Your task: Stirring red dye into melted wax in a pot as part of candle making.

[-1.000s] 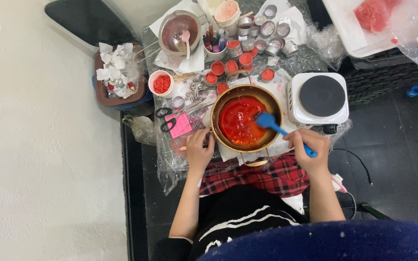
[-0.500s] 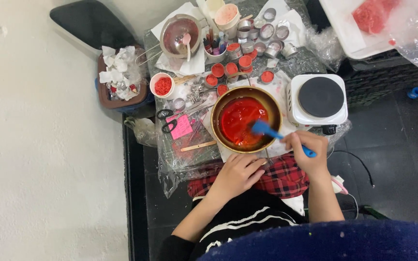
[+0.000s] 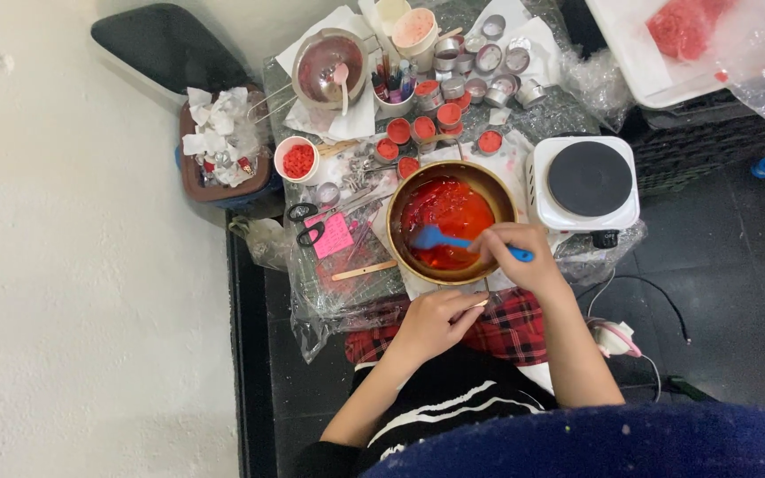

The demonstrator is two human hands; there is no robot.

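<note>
Wax, red and molten-looking, is sitting in the pan (image 3: 452, 221), and the pan is serving as the landmark for everything else. Right hand (image 3: 513, 252) is gripping a blue spatula (image 3: 467, 242) at the pan's near rim, its blade dipping into the red. Left hand (image 3: 433, 320) is hanging just below the pan over a red plaid cloth (image 3: 506, 327), fingers loosely curled; whether it is holding anything I cannot tell. Right of the pan, a white hot plate (image 3: 588, 181) is standing bare. Beyond the pan, several small tins (image 3: 424, 129) are already showing red fills, while other tins (image 3: 489, 58) farther back are looking empty, so filling seems partly done. Left of the pan, scissors (image 3: 310, 223) and a pink card (image 3: 333, 236) are lying, and a white cup (image 3: 297, 159) of red bits is standing.
</note>
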